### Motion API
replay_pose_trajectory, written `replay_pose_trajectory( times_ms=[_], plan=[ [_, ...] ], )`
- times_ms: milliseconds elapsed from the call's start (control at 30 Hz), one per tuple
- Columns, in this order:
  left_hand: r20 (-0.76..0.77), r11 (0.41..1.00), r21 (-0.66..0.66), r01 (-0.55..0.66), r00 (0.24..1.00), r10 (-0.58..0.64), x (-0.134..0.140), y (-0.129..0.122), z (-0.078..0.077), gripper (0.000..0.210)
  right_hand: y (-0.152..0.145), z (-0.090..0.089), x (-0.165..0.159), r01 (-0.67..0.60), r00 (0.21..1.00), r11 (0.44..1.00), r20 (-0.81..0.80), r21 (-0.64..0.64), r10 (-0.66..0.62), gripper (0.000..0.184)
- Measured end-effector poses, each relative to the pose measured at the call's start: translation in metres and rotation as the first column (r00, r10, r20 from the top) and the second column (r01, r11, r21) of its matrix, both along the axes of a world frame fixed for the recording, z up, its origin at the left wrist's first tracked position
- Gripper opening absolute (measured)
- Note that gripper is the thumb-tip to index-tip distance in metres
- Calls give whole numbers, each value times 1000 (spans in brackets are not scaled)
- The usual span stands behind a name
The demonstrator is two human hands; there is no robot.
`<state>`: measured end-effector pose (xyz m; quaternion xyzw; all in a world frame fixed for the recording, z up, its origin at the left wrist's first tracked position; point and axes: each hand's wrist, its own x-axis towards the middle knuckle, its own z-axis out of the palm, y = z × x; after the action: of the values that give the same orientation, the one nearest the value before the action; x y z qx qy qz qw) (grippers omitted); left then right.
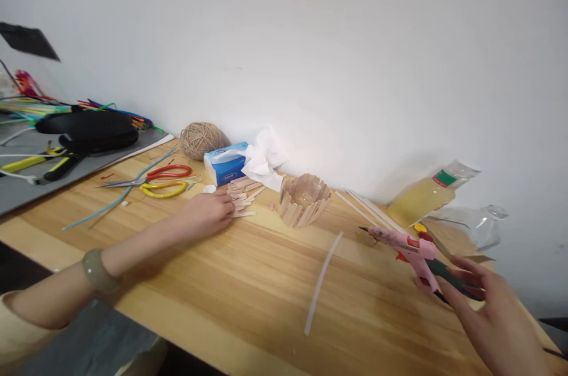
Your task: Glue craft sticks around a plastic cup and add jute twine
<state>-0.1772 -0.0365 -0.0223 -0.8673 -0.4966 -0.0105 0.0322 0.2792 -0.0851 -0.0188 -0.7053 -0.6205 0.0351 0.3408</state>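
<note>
My left hand (207, 214) rests at the near side of a loose pile of wooden craft sticks (248, 194). Its fingers are curled together over them; whether a stick is pinched is hidden. Right of the pile stands a small round basket (304, 201) built from upright craft sticks. On the right, my right hand (497, 311) has thumb and fingers apart around dark green handles (459, 282); I cannot tell if it touches them. A pink hot glue gun (415, 252) lies against those handles, nozzle pointing left. A translucent glue stick (323, 284) lies on the table in front.
Behind the left hand are scissors (155, 181), a blue pipe cleaner (119, 197), a twine ball (202, 141) and a tissue pack (226, 163). White strips (373, 210), a yellow-filled bottle (426, 190) and a clear bottle (488, 228) lie right. Pliers (57, 163) and a black case (89, 127) sit far left.
</note>
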Motion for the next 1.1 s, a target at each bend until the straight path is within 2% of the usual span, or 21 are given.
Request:
replay_pose_trajectory(
  times_ms=[100, 167, 233, 300, 333, 367, 433, 467, 567, 667, 733, 867, 967, 1100],
  plan=[
    [-25, 996, 31, -78, 997, 79, 3, 1, 0, 22, -14, 15, -9, 76, 992, 996, 98, 40, -79, 49],
    [-5, 995, 22, -102, 995, 102, 4, 1, 4, 22, -23, 26, -23, 57, 987, 990, 143, 130, -76, 37],
    [92, 994, 3, -112, 990, 111, 8, -1, 13, 22, -28, 37, -43, 8, 988, 979, 149, 203, -39, 27],
    [264, 997, -19, -75, 961, 77, 20, -5, 24, 19, -28, 45, -69, -122, 988, 977, 111, 173, 104, 26],
    [342, 999, -43, -6, 939, 20, 28, -7, 30, 18, -25, 49, -83, -210, 977, 966, 80, 153, 199, 26],
    [403, 997, -56, 60, 915, -33, 39, -9, 36, 17, -20, 52, -98, -306, 952, 945, 58, 117, 301, 27],
    [493, 986, -30, 164, 860, -128, 62, -13, 46, 15, -9, 56, -128, -491, 871, 867, 44, 88, 489, 31],
    [538, 980, -12, 198, 828, -161, 73, -13, 50, 14, -3, 58, -142, -545, 838, 835, 32, 82, 544, 30],
    [663, 977, 48, 207, 725, -186, 96, -10, 57, 13, 15, 62, -167, -608, 782, 784, -75, 124, 619, 16],
    [730, 970, 94, 225, 647, -220, 101, -1, 59, 13, 26, 64, -169, -615, 742, 757, -163, 219, 650, 15],
    [703, 962, 106, 253, 665, -253, 98, 6, 59, 13, 29, 61, -165, -583, 765, 770, -145, 259, 628, 12],
    [515, 954, 66, 293, 809, -284, 93, 23, 55, 31, 32, 48, -159, -542, 837, 794, 102, 275, 537, 12],
    [375, 929, 56, 365, 855, -358, 93, 33, 47, 25, 35, 34, -162, -617, 776, 761, 317, 201, 546, 11],
    [333, 918, 40, 394, 861, -384, 93, 42, 36, 26, 43, 18, -168, -675, 717, 704, 424, 221, 553, 14]
  ],
)
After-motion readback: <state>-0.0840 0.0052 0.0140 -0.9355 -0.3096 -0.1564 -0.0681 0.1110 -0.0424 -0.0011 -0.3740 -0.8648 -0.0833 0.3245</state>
